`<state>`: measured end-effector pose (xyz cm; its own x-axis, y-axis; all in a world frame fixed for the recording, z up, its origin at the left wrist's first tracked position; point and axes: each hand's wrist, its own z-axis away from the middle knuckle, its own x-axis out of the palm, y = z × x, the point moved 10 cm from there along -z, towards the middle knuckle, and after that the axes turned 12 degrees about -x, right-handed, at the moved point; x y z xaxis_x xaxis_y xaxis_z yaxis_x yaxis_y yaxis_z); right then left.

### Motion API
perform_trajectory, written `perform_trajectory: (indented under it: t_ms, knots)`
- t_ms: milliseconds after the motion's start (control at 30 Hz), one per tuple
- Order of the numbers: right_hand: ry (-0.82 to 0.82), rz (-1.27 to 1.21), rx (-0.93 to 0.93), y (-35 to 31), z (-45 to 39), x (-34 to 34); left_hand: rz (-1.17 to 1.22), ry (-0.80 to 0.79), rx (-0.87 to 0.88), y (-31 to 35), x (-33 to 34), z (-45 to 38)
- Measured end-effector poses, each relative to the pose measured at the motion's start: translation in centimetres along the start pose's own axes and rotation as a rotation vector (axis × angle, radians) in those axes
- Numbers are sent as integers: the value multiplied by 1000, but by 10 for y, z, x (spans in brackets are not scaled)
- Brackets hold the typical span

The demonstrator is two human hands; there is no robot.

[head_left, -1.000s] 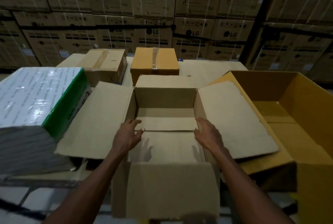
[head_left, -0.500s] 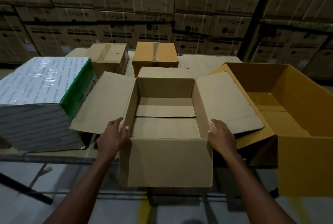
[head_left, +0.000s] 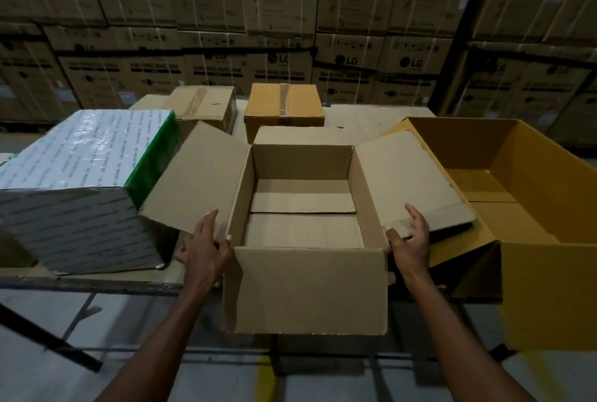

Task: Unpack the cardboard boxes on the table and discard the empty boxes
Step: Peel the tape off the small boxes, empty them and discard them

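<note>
An open, empty brown cardboard box (head_left: 305, 288) hangs partly over the table's front edge, its flaps spread outward. My left hand (head_left: 205, 248) grips its left wall at the near corner, thumb inside. My right hand (head_left: 410, 241) grips the right wall and the base of the right flap. A larger open yellow-brown box (head_left: 549, 288) stands at the right, empty. Two taped, closed boxes sit at the back: a pale one (head_left: 202, 104) and an orange one (head_left: 284, 104).
A white and green shrink-wrapped pack (head_left: 80, 181) lies on the table (head_left: 97, 278) at the left, touching the box's left flap. Stacked washing-machine cartons (head_left: 290, 29) fill the wall behind. Grey floor with a yellow line (head_left: 263, 379) lies below the table edge.
My hands came out of the box and took hold of its two side walls. The box has slid toward me, past the table edge, and the side flaps have risen.
</note>
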<state>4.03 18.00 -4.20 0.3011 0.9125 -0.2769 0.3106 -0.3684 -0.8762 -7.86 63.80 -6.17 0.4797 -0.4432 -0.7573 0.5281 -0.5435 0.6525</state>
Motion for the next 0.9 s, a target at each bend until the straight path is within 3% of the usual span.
perform_trajectory:
  t_ms: [133, 333, 467, 667, 900]
  knots:
    - [-41, 96, -138, -20, -1, -3, 49, 94, 130, 17, -20, 2]
    - [-189, 451, -468, -81, -21, -5, -106, 271, 354, 65, -67, 5]
    - [-276, 608, -508, -109, -51, -3, -180, 283, 432, 96, -89, -6]
    - [-415, 705, -377, -117, -93, 12, -254, 171, 404, 125, -99, -35]
    - [-558, 713, -248, -106, -137, 42, -380, -117, 366, 162, -67, -84]
